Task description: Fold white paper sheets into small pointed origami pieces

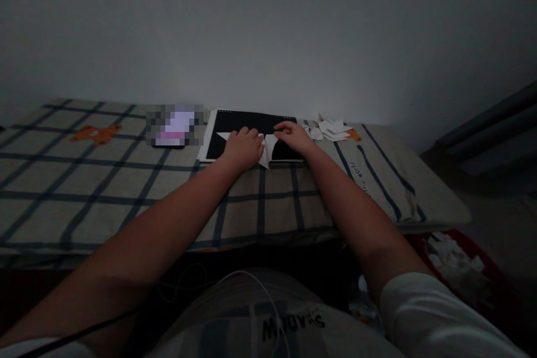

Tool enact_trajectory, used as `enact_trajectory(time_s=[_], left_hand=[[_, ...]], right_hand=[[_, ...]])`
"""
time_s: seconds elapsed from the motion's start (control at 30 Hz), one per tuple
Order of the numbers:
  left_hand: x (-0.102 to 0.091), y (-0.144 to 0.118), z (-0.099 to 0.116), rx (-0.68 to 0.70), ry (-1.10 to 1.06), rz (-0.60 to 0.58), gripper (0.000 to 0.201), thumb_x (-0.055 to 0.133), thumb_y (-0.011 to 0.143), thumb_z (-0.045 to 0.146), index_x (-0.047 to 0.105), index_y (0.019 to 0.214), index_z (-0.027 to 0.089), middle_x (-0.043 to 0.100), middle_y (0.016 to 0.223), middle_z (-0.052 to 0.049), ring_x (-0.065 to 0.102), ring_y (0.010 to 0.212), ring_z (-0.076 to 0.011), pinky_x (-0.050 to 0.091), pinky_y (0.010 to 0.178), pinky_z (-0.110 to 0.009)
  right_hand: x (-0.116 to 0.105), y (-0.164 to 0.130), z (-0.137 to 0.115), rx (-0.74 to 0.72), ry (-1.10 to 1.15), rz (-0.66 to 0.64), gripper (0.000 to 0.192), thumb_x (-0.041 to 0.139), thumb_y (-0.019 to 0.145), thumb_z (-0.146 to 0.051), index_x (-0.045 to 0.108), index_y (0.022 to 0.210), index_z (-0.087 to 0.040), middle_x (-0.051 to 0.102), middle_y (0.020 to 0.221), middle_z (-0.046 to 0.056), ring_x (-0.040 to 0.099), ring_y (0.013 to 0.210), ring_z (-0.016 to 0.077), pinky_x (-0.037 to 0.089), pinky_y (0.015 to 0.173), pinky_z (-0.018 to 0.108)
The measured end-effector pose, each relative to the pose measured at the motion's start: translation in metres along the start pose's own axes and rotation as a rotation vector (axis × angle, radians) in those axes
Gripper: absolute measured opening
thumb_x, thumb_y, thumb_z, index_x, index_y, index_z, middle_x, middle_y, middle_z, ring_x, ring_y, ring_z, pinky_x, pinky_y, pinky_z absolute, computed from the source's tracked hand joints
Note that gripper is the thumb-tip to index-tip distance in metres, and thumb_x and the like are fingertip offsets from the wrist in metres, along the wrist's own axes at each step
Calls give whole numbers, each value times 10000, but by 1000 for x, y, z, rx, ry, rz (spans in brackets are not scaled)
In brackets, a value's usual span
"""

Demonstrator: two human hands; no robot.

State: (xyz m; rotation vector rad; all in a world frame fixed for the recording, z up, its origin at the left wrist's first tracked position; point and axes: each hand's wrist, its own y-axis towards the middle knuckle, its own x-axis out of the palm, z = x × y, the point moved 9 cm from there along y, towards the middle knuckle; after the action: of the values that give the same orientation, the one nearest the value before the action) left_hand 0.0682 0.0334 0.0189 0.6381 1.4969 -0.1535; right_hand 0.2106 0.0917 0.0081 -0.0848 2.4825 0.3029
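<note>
A piece of white folded paper (271, 145) with pointed ends lies on a black-covered book or pad (247, 119) on the table. My left hand (244, 147) rests over the paper's left part, its fingers bent and pressing it down. One pointed tip sticks out to the left of that hand, another below it. My right hand (295, 137) holds the paper's right side, thumb and index finger pinched together at its upper edge. The fingertips of my left hand are partly hidden.
A phone (174, 126), partly pixelated, lies left of the pad. Several folded paper pieces (331, 127) are heaped to its right. A checked cloth (126, 179) covers the table, which meets a wall. Below right is a red bin (495, 268) with crumpled paper; a white cable (251, 275) crosses my lap.
</note>
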Motion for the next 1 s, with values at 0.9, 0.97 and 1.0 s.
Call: enact_trajectory(time_s=[0.9, 0.97, 1.0], left_hand=[[5, 4, -4, 77, -36, 3, 437, 390, 1032, 372, 635, 1355, 206, 619, 1409, -98, 550, 1292, -292, 492, 999, -442], [5, 4, -6, 70, -40, 9, 439, 384, 1034, 374, 648, 1337, 197, 625, 1402, -98, 567, 1275, -288, 490, 1002, -435], [4, 5, -7, 72, -42, 11, 438, 382, 1034, 375, 660, 1320, 194, 631, 1394, -98, 577, 1263, -284, 490, 1003, -429]], right_hand=[[1, -1, -3, 21, 123, -27, 255, 618, 765, -176, 693, 1006, -143, 585, 611, -40, 521, 583, 131, 379, 602, 267], [2, -1, -3, 20, 114, -24, 257, 592, 750, -149, 695, 985, -139, 575, 618, -40, 509, 581, 130, 373, 599, 265], [1, -1, -4, 14, 103, -15, 253, 586, 746, -143, 697, 973, -137, 569, 622, -40, 500, 581, 129, 370, 599, 266]])
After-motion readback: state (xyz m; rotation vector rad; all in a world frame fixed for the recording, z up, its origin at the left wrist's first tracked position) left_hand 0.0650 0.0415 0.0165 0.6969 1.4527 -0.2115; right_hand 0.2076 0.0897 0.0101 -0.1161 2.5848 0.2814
